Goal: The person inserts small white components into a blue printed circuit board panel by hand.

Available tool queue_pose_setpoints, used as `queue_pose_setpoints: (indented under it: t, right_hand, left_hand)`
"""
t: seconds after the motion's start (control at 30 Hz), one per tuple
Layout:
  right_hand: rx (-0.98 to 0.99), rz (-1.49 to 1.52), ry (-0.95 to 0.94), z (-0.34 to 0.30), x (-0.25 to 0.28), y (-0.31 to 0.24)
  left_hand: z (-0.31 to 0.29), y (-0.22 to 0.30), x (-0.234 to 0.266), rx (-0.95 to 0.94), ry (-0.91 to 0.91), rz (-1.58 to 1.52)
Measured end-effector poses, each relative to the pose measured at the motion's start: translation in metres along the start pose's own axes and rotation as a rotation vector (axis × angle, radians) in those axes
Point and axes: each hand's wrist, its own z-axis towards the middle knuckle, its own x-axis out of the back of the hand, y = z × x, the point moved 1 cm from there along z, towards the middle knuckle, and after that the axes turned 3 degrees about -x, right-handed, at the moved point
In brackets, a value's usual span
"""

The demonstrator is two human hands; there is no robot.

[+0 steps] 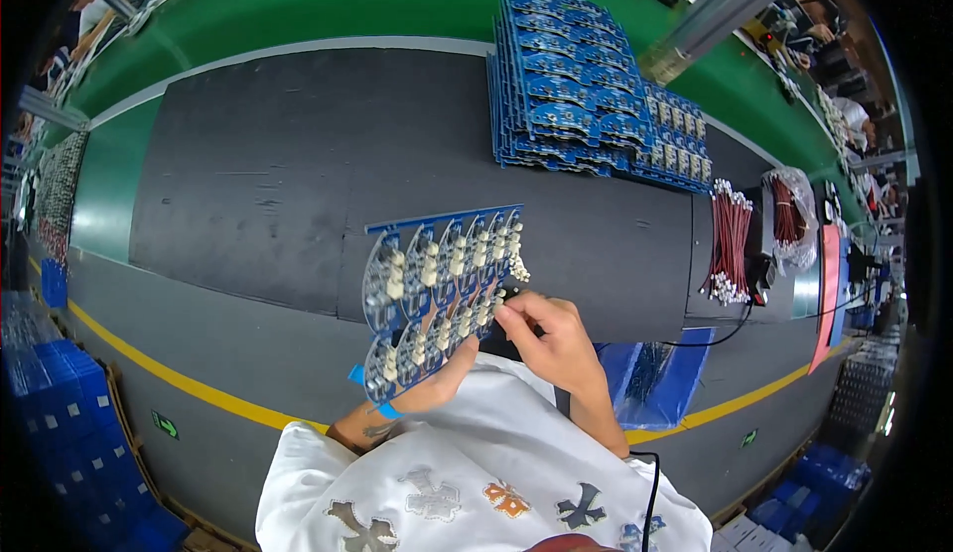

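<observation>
My left hand (449,381) is closed on a blue circuit board panel (409,316), holding it tilted up off the mat from underneath. Two rows of small boards make up the panel, and cream connectors (429,266) stand on them. Most of my left fingers are hidden behind it. My right hand (552,340) is at the panel's right edge, thumb and forefinger pinched together by the last connectors of the lower row. Whatever is between those fingertips is too small to make out. Just beyond the panel lies a little heap of loose cream connectors (520,268), partly covered by it.
A tall stack of blue panels (571,75) stands at the back of the black mat (268,175), beside a lower stack with connectors (678,135). To the right lie red wire bundles (732,239) and a bagged bundle (791,209). A metal post (730,11) rises behind.
</observation>
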Motion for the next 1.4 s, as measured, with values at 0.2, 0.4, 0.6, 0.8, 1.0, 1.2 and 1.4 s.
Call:
queue_pose_setpoints:
  t: [0.2, 0.4, 0.6, 0.8, 1.0, 1.2, 1.4]
  right_hand:
    - [0.135, -0.131, -0.053, 0.001, -0.006, 0.003]
    - [0.088, -0.112, 0.001, -0.001, -0.004, 0.000]
    - [0.056, -0.173, 0.005, -0.003, 0.001, -0.003]
    - [-0.025, -0.266, 0.189, 0.005, 0.011, 0.002]
    - [-0.106, -0.365, 0.217, 0.016, 0.017, 0.021]
    - [-0.001, 0.324, 0.264, 0.006, -0.004, 0.003]
    - [0.025, 0.432, 0.164, 0.005, -0.017, -0.002]
  left_hand:
    - [-0.005, -0.003, 0.000, -0.162, -0.132, 0.396]
    - [0.003, 0.009, -0.004, 0.207, 0.109, -0.231]
    - [0.008, 0.004, -0.010, -0.039, 0.054, 0.046]
    - [0.012, 0.005, -0.004, 0.231, 0.201, -0.520]
    - [0.018, 0.009, 0.001, 0.360, 0.324, -0.842]
    - [0.016, 0.010, -0.011, 0.322, 0.313, -0.597]
    - [0.010, 0.004, -0.020, 0.161, 0.167, -0.161]
